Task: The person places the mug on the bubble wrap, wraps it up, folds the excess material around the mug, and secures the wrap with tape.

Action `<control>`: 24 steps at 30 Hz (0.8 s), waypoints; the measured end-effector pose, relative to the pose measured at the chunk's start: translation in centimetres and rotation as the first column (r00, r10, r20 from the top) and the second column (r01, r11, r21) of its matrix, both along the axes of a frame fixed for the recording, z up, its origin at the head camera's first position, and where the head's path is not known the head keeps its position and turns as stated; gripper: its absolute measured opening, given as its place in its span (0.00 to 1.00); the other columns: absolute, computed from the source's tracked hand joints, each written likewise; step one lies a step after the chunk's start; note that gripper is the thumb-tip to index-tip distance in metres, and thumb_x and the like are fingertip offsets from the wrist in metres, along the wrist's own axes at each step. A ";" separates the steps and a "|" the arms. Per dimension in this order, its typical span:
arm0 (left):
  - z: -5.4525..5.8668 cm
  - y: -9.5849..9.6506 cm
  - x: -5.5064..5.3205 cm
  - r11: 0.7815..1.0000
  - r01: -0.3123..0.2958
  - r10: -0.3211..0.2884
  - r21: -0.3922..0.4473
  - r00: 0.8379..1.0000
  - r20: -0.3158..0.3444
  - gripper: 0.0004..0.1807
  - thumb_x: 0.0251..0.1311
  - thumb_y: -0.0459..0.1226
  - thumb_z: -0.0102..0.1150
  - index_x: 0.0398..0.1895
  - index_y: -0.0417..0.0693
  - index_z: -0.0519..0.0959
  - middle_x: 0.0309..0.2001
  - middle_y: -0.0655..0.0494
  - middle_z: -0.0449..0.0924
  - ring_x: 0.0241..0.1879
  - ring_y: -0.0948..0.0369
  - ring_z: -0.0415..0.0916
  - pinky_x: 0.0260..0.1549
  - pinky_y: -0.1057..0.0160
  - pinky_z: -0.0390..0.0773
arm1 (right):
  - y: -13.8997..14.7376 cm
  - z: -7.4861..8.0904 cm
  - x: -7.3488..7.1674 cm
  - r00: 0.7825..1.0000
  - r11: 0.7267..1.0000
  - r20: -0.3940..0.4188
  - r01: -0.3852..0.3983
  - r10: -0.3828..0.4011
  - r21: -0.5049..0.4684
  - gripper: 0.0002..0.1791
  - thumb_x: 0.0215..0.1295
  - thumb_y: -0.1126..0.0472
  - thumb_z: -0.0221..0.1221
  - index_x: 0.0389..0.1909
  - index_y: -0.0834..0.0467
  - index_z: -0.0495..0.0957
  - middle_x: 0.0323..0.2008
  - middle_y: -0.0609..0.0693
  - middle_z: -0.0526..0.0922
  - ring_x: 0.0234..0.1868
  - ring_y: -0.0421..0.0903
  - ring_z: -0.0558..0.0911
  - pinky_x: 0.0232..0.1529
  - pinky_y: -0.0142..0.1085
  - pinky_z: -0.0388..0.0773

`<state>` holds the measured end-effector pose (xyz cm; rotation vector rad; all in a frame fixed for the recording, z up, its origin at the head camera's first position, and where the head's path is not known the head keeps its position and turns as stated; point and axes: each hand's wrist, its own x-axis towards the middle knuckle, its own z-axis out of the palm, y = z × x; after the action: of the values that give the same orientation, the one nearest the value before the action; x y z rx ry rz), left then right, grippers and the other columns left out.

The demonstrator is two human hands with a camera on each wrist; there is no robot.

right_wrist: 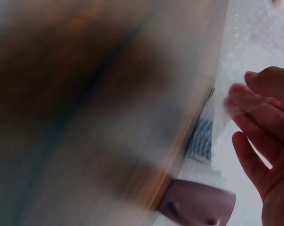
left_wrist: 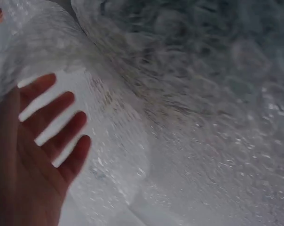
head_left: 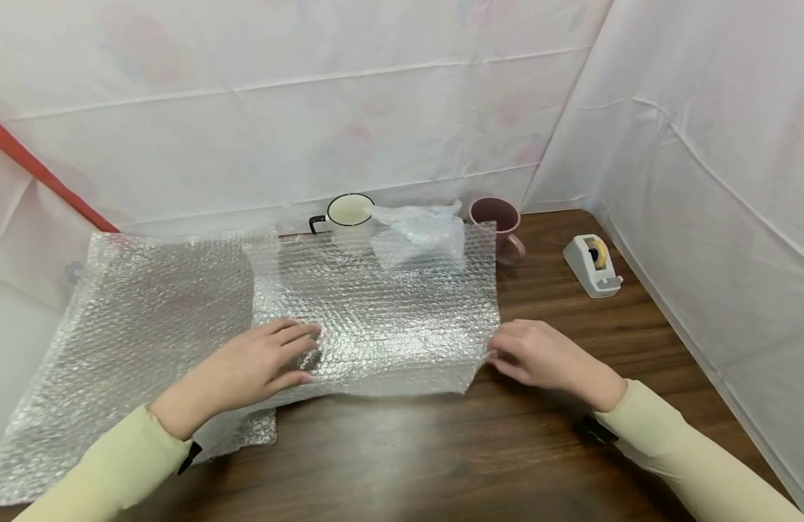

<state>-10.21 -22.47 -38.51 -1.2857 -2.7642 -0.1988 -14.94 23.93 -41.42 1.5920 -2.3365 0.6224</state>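
Observation:
A clear sheet of bubble wrap (head_left: pixel 402 326) spans the middle of the table, its near edge raised. My right hand (head_left: pixel 545 355) pinches its right edge between thumb and fingers; in the right wrist view the film passes over the index finger (right_wrist: pixel 243 96). My left hand (head_left: pixel 261 362) lies over the left part of this sheet, fingers spread and loosely bent. The left wrist view shows those fingers (left_wrist: pixel 69 127) apart, with bubble wrap (left_wrist: pixel 203 141) around them. A second, larger bubble wrap sheet (head_left: pixel 154 326) lies at the left, partly overlapped by the first.
Along the back stand a white mug (head_left: pixel 349 210) with a black rim, a plastic-wrapped bundle (head_left: pixel 417 235) and a pink mug (head_left: pixel 496 212). A white tape dispenser (head_left: pixel 587 272) sits at the right. White cloth (head_left: pixel 375 109) hangs behind the wooden table (head_left: pixel 402 457).

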 end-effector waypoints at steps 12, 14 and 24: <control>-0.5 -0.3 0.7 0.979 -0.158 0.184 -0.127 0.955 0.234 0.50 0.54 0.72 0.55 0.72 0.50 0.68 0.75 0.47 0.58 0.71 0.42 0.57 0.61 0.36 0.66 | 4.6 0.3 1.1 0.974 0.982 0.176 0.120 -0.145 0.144 0.14 0.51 0.69 0.73 0.33 0.47 0.83 0.33 0.36 0.82 0.34 0.33 0.81 0.34 0.34 0.81; -0.5 -0.2 0.8 0.976 -0.160 0.194 -0.149 0.949 0.249 0.53 0.51 0.74 0.54 0.74 0.51 0.66 0.76 0.48 0.55 0.72 0.42 0.55 0.61 0.35 0.65 | 5.0 0.5 1.2 0.959 0.976 0.231 0.122 -0.162 0.179 0.13 0.53 0.69 0.72 0.34 0.48 0.84 0.34 0.37 0.83 0.36 0.34 0.82 0.35 0.35 0.81; -1.1 0.3 1.1 0.968 -0.168 0.214 -0.184 0.940 0.266 0.61 0.43 0.77 0.56 0.77 0.52 0.61 0.78 0.48 0.50 0.72 0.41 0.52 0.63 0.32 0.60 | 6.2 2.7 0.0 0.815 0.941 0.541 0.014 -0.206 0.338 0.29 0.53 0.80 0.61 0.55 0.55 0.82 0.51 0.45 0.84 0.54 0.47 0.81 0.54 0.46 0.79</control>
<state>-9.06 -22.15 -39.56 -1.0817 -3.1881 -0.1622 -14.92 30.10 -38.77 1.5239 -3.0908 0.8190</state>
